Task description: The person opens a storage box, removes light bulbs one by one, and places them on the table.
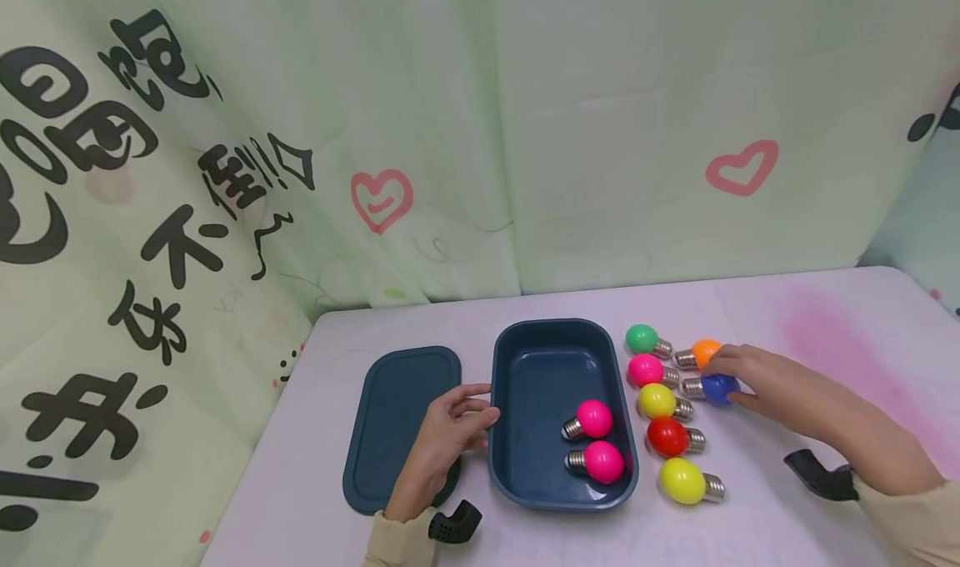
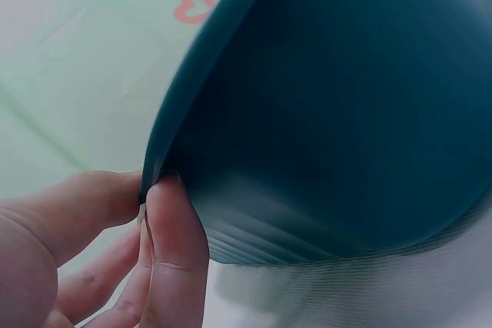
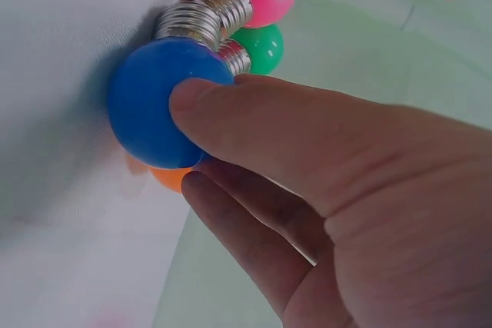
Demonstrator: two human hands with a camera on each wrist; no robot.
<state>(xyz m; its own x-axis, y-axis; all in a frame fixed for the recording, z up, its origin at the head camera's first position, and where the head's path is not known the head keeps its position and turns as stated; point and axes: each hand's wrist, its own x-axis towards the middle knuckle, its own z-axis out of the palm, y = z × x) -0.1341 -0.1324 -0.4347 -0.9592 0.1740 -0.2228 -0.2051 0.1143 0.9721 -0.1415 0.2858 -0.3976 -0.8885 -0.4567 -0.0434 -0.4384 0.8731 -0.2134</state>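
In the head view a dark blue plastic box holds two pink light bulbs, lying on their sides. My left hand is at the box's left side; the left wrist view has its thumb and a finger pinching the rim. Over on the right, my right hand holds a blue light bulb. Close up in the right wrist view, the thumb presses on the blue bulb, with the other fingers partly hidden behind it. An orange bulb lies just beyond, partly covered by that hand.
Right of the box lies a column of bulbs: green, pink, yellow, red and another yellow one. A dark blue lid rests flat to the left. A printed curtain hangs behind the table.
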